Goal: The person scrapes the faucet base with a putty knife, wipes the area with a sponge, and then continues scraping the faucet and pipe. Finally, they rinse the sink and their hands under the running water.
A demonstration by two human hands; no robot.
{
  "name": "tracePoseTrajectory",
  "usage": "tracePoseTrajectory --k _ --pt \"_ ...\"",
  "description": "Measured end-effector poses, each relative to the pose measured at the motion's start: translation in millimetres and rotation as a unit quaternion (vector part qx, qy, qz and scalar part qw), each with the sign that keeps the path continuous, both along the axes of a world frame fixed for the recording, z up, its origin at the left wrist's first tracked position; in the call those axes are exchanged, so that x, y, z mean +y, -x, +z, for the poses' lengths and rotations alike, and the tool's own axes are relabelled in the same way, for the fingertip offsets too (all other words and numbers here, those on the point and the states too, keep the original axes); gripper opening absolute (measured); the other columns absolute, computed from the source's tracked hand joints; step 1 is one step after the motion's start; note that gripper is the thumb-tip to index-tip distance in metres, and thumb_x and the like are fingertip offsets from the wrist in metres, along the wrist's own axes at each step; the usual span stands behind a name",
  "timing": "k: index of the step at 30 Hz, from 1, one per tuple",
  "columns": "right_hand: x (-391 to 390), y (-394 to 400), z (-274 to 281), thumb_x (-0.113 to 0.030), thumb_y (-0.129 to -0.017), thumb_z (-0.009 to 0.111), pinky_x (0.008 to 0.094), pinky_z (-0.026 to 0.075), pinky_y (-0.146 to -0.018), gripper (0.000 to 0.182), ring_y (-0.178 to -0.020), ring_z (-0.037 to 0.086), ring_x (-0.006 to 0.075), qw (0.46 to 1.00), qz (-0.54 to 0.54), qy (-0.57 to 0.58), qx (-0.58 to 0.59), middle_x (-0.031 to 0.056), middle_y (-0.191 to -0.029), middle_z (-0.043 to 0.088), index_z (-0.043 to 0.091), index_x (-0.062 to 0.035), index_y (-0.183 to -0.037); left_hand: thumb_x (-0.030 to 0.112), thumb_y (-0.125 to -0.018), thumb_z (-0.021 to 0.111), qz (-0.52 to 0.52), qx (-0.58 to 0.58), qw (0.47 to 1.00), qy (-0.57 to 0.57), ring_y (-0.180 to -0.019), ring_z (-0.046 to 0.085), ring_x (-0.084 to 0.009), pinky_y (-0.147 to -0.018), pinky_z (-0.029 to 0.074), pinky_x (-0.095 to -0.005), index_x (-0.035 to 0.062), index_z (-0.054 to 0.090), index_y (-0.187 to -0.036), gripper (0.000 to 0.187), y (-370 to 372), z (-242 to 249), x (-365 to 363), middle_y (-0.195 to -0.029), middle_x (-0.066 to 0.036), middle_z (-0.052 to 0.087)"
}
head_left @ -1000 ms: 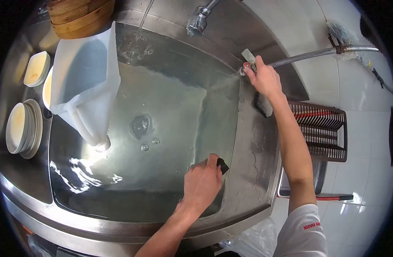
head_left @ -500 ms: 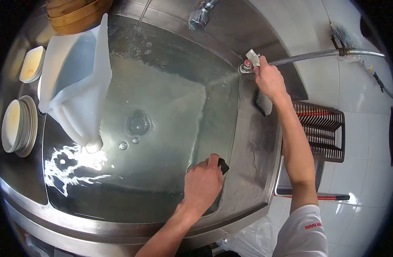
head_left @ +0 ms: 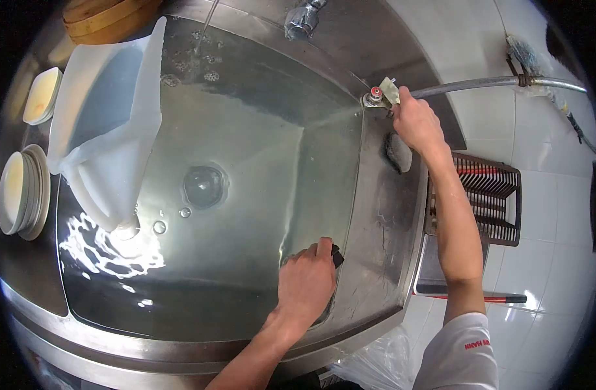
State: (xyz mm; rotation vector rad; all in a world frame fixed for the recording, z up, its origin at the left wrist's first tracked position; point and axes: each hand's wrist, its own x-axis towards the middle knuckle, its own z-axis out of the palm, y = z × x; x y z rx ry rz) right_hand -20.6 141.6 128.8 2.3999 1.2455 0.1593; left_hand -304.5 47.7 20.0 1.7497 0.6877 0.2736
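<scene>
My left hand is closed at the near right side of the water-filled sink. A black handle-like piece sticks out beyond its fingers; the rest is hidden. At the far right corner, my right hand is closed on a pale flat piece, whose kind I cannot make out. That piece sits right beside a red-capped tap fitting. A dark grey scouring pad lies on the rim below my right hand. A large translucent plastic container lies tilted in the sink at left.
Stacked dishes and smaller square dishes stand on the left ledge. A bamboo steamer sits behind them. A metal faucet hangs over the back. A metal hose and brown rack are at right.
My right hand has shifted slightly right, and the pale piece has turned beside the fitting. My left hand is nearly still. The container and dishes appear slightly further left.
</scene>
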Motion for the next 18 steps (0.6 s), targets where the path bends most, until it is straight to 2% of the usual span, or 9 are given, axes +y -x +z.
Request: tracePoseTrajectory --k 10,18 --pt "4.5 -18.6 4.2 -0.017 -0.093 0.057 0.0555 0.05 -0.088 0.026 -0.103 0.061 0.0472 0.998 0.027 0.051 0.011 0.0289 -0.102 0.066 0.052 -0.0014 -0.113 0.008 -0.089 0.061 0.01 -0.009 1.0 -0.002 -0.072 0.066 -0.0391 -0.064 0.054 -0.0485 0.0051 0.053 -0.108 0.021 0.6 3.3 4.1 -0.08 -0.016 0.066" --pt "6.2 -27.4 5.4 -0.017 -0.091 0.058 0.055 0.05 -0.089 0.027 -0.105 0.061 0.047 0.999 0.016 0.047 0.009 0.0284 -0.104 0.065 0.053 -0.0035 -0.115 0.008 -0.089 0.061 0.014 -0.023 1.0 -0.002 -0.072 0.066 -0.0391 -0.064 0.053 -0.0493 0.0042 0.052 -0.108 0.021 3.7 -1.1 -1.9 -0.08 -0.017 0.066"
